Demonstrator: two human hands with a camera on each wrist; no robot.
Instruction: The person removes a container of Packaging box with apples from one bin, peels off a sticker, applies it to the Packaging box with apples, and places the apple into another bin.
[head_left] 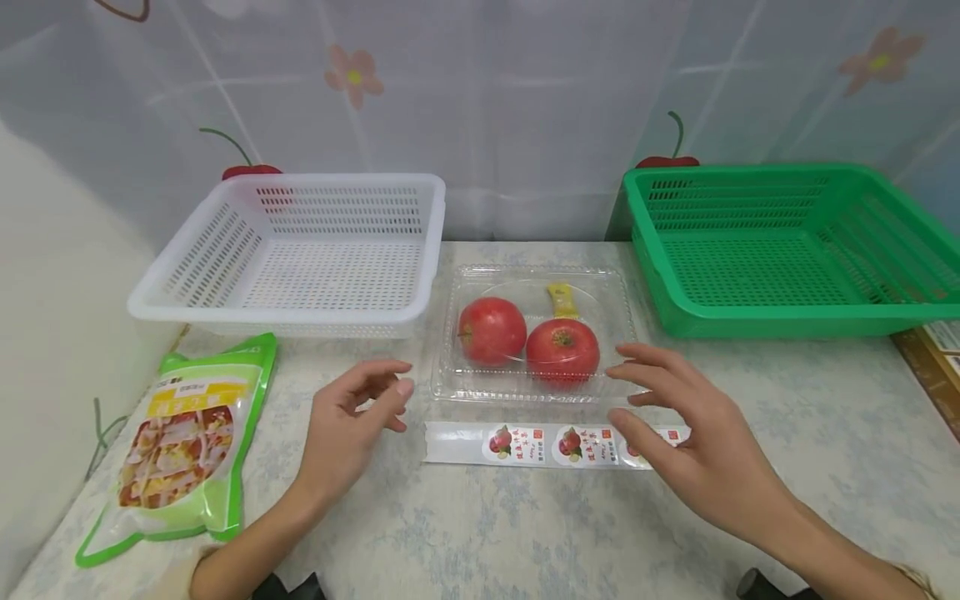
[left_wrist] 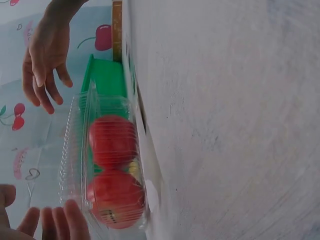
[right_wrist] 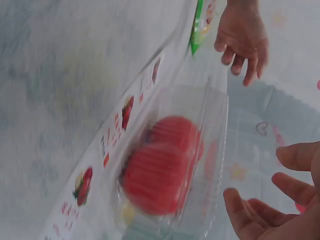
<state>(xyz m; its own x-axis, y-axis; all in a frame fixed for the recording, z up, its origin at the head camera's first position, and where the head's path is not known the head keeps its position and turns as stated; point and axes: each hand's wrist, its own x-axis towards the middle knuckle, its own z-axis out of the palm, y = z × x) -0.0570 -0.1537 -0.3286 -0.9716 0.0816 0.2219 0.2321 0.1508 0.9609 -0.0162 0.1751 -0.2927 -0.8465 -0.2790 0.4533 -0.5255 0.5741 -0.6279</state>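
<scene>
A clear plastic clamshell box with its lid down holds two red apples and a small yellow packet. In front of it lies a strip of round apple-print stickers, its right end partly hidden by the right hand. My left hand hovers left of the box, fingers loosely bent and holding nothing. On the other side, my right hand hangs near the box's front right corner with fingers spread and nothing in them. Both wrist views show the hands apart from the box.
Behind and left stands a white basket; a green basket stands at the back right. A green-edged food bag lies on the left of the patterned tabletop. A printed curtain hangs behind.
</scene>
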